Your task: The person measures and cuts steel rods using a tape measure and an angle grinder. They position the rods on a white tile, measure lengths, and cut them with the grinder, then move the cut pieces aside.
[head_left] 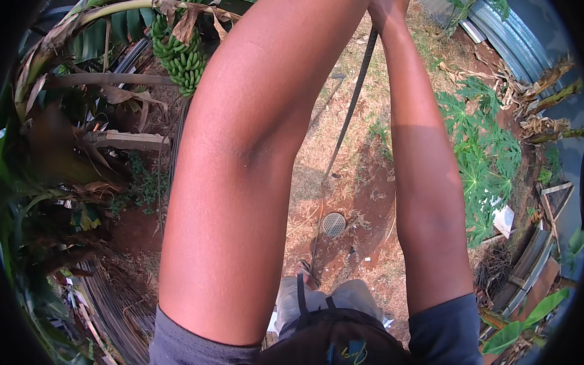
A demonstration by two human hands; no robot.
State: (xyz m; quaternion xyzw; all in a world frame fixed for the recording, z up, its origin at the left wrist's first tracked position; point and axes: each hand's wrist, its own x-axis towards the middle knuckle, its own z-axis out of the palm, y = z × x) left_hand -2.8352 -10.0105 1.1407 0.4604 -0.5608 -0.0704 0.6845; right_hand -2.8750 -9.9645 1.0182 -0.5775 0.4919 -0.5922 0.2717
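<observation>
Both my arms reach up to the top edge. My left hand is beyond the frame; only the left forearm [276, 72] and upper arm show. At the upper edge my right hand [389, 4] is partly visible, its fingers cut off, so I cannot tell if they are open or closed. A long, dark, textured strip [355, 98], like a strap or rope, runs down from beside my right wrist toward the ground near my foot. What holds its upper end is hidden. Left of my arms hangs a bunch of green bananas [184, 56] on a curved stalk [128, 5].
A round perforated grey cover [333, 224] lies on the dry grass and soil ahead of my sandalled foot [310, 274]. Leafy green plants [479, 157] grow at right, near corrugated metal sheets [512, 36] and a wooden frame [554, 198]. Banana plants and a beam [129, 140] stand at left.
</observation>
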